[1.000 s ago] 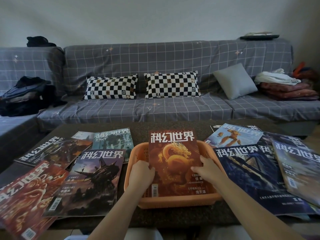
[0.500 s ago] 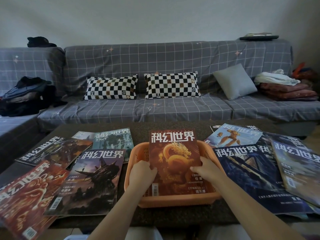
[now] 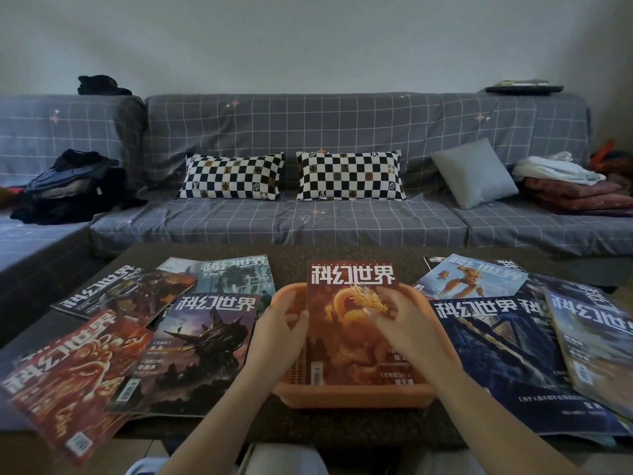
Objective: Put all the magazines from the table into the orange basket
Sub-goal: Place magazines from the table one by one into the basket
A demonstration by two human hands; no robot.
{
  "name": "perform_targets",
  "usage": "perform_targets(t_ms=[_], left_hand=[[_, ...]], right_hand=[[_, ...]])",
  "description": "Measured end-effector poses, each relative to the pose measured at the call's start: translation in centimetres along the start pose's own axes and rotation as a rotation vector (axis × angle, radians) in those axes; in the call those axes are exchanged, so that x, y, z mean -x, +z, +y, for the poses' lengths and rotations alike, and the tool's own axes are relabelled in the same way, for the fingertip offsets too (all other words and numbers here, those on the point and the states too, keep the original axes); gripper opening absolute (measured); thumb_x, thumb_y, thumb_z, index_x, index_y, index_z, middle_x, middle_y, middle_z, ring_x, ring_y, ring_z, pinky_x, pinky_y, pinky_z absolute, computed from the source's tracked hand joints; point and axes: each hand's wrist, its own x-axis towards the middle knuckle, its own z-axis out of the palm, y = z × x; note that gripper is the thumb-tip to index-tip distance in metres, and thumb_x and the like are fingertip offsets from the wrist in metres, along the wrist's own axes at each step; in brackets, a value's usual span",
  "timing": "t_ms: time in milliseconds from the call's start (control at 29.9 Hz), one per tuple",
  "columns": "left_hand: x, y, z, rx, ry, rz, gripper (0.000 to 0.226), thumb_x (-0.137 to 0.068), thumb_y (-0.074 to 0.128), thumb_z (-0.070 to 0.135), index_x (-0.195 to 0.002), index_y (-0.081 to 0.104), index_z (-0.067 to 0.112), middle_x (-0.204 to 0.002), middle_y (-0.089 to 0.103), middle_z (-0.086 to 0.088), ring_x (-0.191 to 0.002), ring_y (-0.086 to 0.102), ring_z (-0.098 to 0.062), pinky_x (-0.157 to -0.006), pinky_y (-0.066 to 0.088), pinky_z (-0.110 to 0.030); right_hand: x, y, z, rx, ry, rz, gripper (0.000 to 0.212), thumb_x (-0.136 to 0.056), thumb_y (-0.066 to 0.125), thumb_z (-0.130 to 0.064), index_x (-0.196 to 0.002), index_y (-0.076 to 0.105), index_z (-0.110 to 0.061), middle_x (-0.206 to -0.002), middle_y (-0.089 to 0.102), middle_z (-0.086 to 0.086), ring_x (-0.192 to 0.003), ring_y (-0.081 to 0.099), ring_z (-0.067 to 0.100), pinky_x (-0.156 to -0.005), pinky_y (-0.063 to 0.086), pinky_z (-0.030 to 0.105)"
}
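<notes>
Right now a red magazine with a golden dragon on its cover (image 3: 352,323) lies in the orange plastic basket (image 3: 352,394), which sits at the near edge of the dark speckled table (image 3: 294,258), about midway along it. The magazine's top edge sticks out past the basket's far rim. The left hand (image 3: 279,329) is at the magazine's left edge with its fingers loosely curved over the basket's inside; I cannot tell whether it grips anything. The right hand (image 3: 407,323) rests on the cover, fingers spread and relaxed over the dragon, holding nothing.

To the left of the basket lies a dusky purple magazine with a dark spiky ship (image 3: 202,351), just beside the basket's left wall. Nearer the table's left near corner a red magazine with swirling orange patterns (image 3: 68,382) overhangs the edge. Behind these lie a dark brown magazine (image 3: 126,293) and a teal-green magazine (image 3: 236,274), overlapping one another.

To the right of the basket a deep blue magazine with a bridge-like structure (image 3: 496,347) touches the basket's right side. A pale blue magazine with an orange robot figure (image 3: 469,277) lies behind it, and a grey-blue magazine (image 3: 596,341) overlaps it toward the table's right edge.

Beyond the table stands a grey checked sofa (image 3: 308,132) with two black-and-white chequered cushions (image 3: 233,176).
</notes>
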Motion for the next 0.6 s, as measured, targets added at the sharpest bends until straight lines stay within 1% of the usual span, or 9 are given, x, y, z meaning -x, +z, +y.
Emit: perform_targets(t_ms=[67, 134, 167, 267, 334, 401, 468, 535, 601], left_hand=[[0.0, -1.5, -0.5, 0.042, -0.04, 0.06, 0.046, -0.095, 0.054, 0.032, -0.14, 0.044, 0.028, -0.123, 0.062, 0.006, -0.084, 0.053, 0.005, -0.053, 0.038, -0.007], [0.1, -3.3, -1.4, 0.062, -0.058, 0.097, 0.047, -0.094, 0.056, 0.031, -0.14, 0.045, 0.026, -0.123, 0.063, 0.005, -0.081, 0.055, 0.004, -0.047, 0.039, -0.007], [0.2, -4.1, -2.1, 0.061, -0.064, 0.109, 0.046, -0.094, 0.056, 0.03, -0.139, 0.046, 0.025, -0.12, 0.065, 0.004, -0.075, 0.055, 0.006, -0.045, 0.039, -0.007], [0.5, -6.7, -4.6, 0.036, -0.103, 0.142, 0.041, -0.095, 0.055, 0.027, -0.136, 0.05, 0.022, -0.116, 0.067, 0.001, -0.066, 0.054, 0.007, -0.048, 0.04, -0.008], [0.8, -8.2, -6.5, 0.018, -0.139, 0.153, 0.04, -0.095, 0.055, 0.025, -0.135, 0.051, 0.02, -0.116, 0.066, 0.002, -0.071, 0.056, 0.005, -0.053, 0.042, -0.009], [1.2, -9.4, -8.3, 0.006, -0.172, 0.183, 0.037, -0.095, 0.056, 0.026, -0.131, 0.055, 0.02, -0.116, 0.066, 0.002, -0.078, 0.056, 0.003, -0.057, 0.04, -0.01], [1.6, -10.3, -10.1, -0.027, -0.201, 0.211, 0.034, -0.095, 0.056, 0.028, -0.128, 0.058, 0.018, -0.107, 0.068, 0.003, -0.076, 0.054, 0.001, -0.058, 0.038, -0.011], [1.9, -10.9, -11.6, -0.053, -0.245, 0.218, 0.032, -0.095, 0.055, 0.026, -0.125, 0.06, 0.015, -0.104, 0.067, 0.0, -0.081, 0.057, -0.006, -0.061, 0.04, -0.018], [2.1, -11.3, -13.2, -0.085, -0.282, 0.219, 0.032, -0.094, 0.055, 0.023, -0.124, 0.06, 0.013, -0.111, 0.064, -0.005, -0.098, 0.06, -0.02, -0.072, 0.046, -0.028]], right_hand=[[0.2, 1.1, -2.2, -0.056, -0.058, -0.036, 0.045, -0.084, 0.064, -0.037, -0.127, 0.052, -0.029, -0.122, 0.058, -0.011, -0.11, 0.054, 0.004, -0.082, 0.041, 0.012], [0.4, 2.6, -4.4, -0.09, -0.126, -0.067, 0.031, -0.085, 0.064, -0.035, -0.116, 0.057, -0.031, -0.103, 0.061, -0.018, -0.096, 0.055, -0.01, -0.064, 0.04, 0.002], [0.6, 3.5, -5.5, -0.101, -0.15, -0.097, 0.027, -0.086, 0.063, -0.035, -0.112, 0.058, -0.033, -0.097, 0.06, -0.021, -0.089, 0.055, -0.014, -0.06, 0.04, 0.0], [1.1, 6.7, -8.1, -0.16, -0.168, -0.219, 0.027, -0.088, 0.06, -0.037, -0.114, 0.058, -0.032, -0.098, 0.06, -0.02, -0.089, 0.058, -0.006, -0.066, 0.046, 0.009], [1.7, 9.2, -9.5, -0.209, -0.159, -0.289, 0.026, -0.089, 0.059, -0.035, -0.115, 0.059, -0.029, -0.1, 0.061, -0.017, -0.089, 0.058, -0.003, -0.069, 0.046, 0.012], [2.5, 11.8, -10.7, -0.291, -0.124, -0.364, 0.028, -0.09, 0.059, -0.029, -0.117, 0.059, -0.024, -0.103, 0.063, -0.012, -0.095, 0.06, 0.002, -0.079, 0.051, 0.018], [3.3, 14.2, -11.7, -0.334, -0.08, -0.43, 0.028, -0.089, 0.059, -0.027, -0.117, 0.059, -0.023, -0.103, 0.064, -0.01, -0.098, 0.061, 0.006, -0.086, 0.052, 0.026], [3.8, 16.1, -12.5, -0.271, -0.072, -0.455, 0.03, -0.089, 0.059, -0.03, -0.119, 0.058, -0.025, -0.102, 0.062, -0.013, -0.095, 0.058, 0.003, -0.083, 0.049, 0.02], [4.1, 17.7, -12.8, -0.202, -0.053, -0.477, 0.038, -0.089, 0.059, -0.033, -0.126, 0.054, -0.024, -0.114, 0.061, -0.008, -0.097, 0.056, 0.003, -0.082, 0.043, 0.017]])
